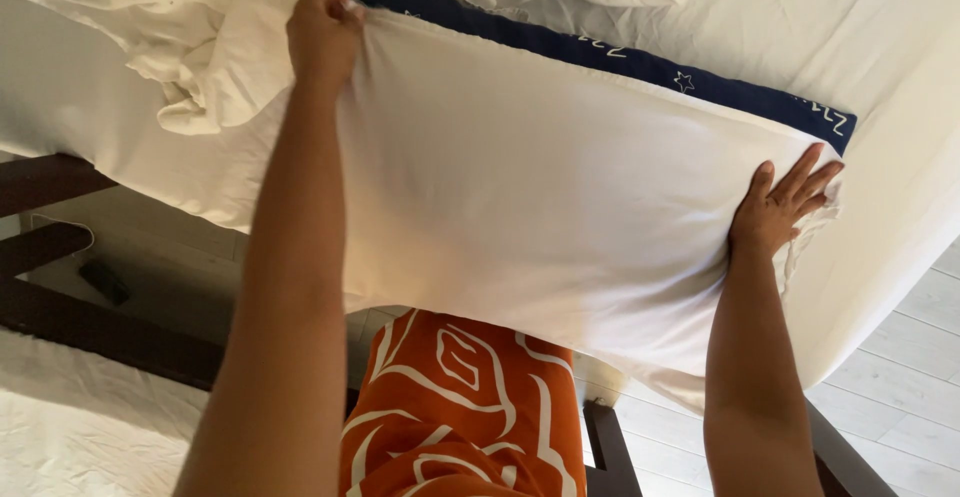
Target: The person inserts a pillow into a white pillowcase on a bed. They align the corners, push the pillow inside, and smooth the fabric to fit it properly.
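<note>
We are stretching both bare arms forward. Our left hand (322,32) is curling into a tight pinch, knuckles up, fingers closed. Our right hand (782,207) is lying flat, palm down, fingers spread apart and thumb pointing up.

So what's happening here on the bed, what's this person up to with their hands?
A person leans over a bed covered in a white sheet, working a white pillowcase over a dark blue pillow with white star marks. The left hand pinches the case's far corner; the right hand lies flat with fingers spread on the other end. A strip of blue shows along the far edge. Crumpled white linen lies beside it.
</note>
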